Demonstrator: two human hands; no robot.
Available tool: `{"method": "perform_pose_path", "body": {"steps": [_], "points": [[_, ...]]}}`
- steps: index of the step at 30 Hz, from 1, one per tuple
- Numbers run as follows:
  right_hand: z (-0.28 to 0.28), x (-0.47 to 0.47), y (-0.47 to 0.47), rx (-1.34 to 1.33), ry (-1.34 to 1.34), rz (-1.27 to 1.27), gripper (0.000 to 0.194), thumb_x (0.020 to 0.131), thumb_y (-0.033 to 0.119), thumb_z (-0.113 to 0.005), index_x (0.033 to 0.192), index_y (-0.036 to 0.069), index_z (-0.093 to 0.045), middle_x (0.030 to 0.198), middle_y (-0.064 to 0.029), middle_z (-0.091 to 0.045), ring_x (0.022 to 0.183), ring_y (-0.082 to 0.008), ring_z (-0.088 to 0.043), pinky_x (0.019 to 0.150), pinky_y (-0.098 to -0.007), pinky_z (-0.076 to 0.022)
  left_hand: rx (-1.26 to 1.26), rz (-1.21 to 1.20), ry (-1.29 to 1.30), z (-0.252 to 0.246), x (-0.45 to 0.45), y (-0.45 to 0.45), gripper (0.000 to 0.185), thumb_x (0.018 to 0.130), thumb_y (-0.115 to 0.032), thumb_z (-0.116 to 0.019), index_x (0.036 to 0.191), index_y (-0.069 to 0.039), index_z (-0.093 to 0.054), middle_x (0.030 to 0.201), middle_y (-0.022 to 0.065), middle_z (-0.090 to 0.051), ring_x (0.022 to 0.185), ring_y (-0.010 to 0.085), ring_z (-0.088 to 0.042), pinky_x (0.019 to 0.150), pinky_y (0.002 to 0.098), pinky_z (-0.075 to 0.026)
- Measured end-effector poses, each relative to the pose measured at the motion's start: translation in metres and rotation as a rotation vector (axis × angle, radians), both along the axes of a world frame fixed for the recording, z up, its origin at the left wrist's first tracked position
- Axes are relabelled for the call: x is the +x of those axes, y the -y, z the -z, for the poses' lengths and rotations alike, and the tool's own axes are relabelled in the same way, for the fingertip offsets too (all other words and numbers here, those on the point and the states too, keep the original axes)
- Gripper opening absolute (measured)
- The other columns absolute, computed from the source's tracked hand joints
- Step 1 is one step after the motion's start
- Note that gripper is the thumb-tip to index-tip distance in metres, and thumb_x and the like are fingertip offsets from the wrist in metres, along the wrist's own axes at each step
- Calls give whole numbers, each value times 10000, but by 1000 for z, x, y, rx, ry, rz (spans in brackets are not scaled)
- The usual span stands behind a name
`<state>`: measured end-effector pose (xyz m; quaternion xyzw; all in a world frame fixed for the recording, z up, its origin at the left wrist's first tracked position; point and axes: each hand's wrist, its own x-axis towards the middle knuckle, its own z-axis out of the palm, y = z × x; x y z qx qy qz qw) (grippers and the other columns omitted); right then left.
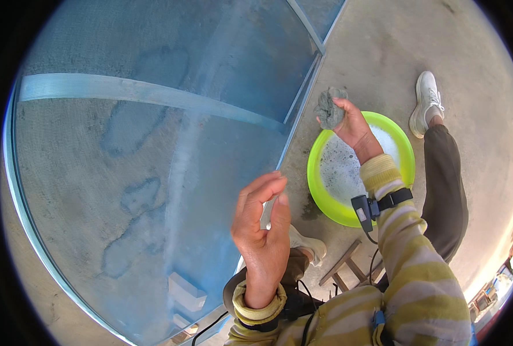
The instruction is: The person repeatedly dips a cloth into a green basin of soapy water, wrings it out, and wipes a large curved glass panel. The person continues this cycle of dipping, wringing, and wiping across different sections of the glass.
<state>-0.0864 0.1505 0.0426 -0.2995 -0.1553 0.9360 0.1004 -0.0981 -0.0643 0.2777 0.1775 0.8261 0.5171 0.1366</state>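
Observation:
My right hand [352, 127] grips a crumpled grey cloth [330, 109] above the far left rim of a lime-green basin [314, 186]. White, bubbly suds [340, 171] float on the water inside it. Just in front of my body, my left hand [263, 229] is raised with the fingers curled and the thumb apart, holding nothing. It is nearest to the edge of a large bluish see-through mesh screen panel [221, 164]. A pale crossbar [152, 93] spans the panel, and irregular wet-looking patches [131, 240] show on or through it.
Around the basin lies a concrete floor [382, 52]. A low wooden stool [347, 264] stands partly hidden below my right arm. My white shoes [427, 101] are on either side of the basin. Pale blocks [186, 292] sit behind the panel's near end. Cables hang from my wrist-worn devices.

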Motion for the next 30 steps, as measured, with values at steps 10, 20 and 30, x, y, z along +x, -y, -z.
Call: {"method": "perform_pose_path", "body": {"steps": [10, 20, 30], "points": [[75, -142, -15, 263, 553, 135, 426, 751, 65, -613, 1148, 88, -460, 969, -76, -591, 839, -250, -618, 679, -445, -509, -104, 19, 81, 14, -16, -12, 192, 813, 10, -601, 1001, -4, -637, 1087, 141, -597, 1005, 243, -577, 872, 326, -435], [-91, -187, 49, 1320, -87, 509, 677, 758, 112, -681, 1325, 54, -315, 1205, -182, -442, 1109, -334, -475, 920, -402, -426, -111, 35, 120, 21, -19, -16, 173, 823, 0, -607, 993, -1, -634, 1079, 141, -601, 986, 241, -579, 867, 328, -436], [55, -163, -2, 1329, 783, 258, 559, 741, 114, -667, 1246, 168, -432, 1168, -160, -479, 1062, -359, -488, 882, -424, -422, -136, 48, 91, 20, -17, -14, 167, 824, -20, -616, 989, 0, -636, 1078, 146, -603, 992, 244, -579, 864, 332, -440]]}}
